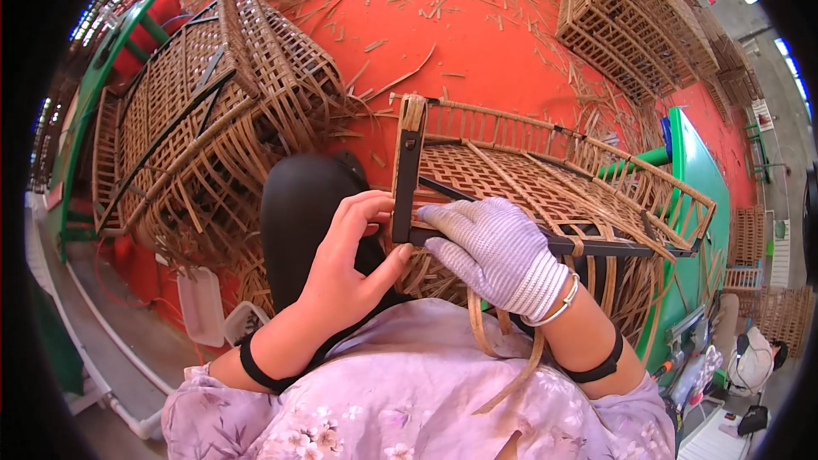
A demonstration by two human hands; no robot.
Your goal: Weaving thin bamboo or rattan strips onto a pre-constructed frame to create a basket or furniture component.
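Observation:
A half-woven wicker basket (503,172) with brown strips and a black metal frame lies tilted before me, above my lap. My bare left hand (351,243) is at its near left corner, thumb and fingers around the black corner post (407,179). My right hand (498,247), in a pale lavender glove, closes over the black lower bar (596,247) just right of that corner. Its fingertips reach over the bar; what lies beneath the palm is hidden. Loose brown strips (532,358) hang below the right hand toward my lap.
A large woven basket (204,111) stands at the left beside a green table edge (94,94). More wicker baskets (635,25) are stacked at the far right. A green board (703,162) stands right of the work. Strip scraps litter the red floor (477,43). White plastic containers (202,307) sit lower left.

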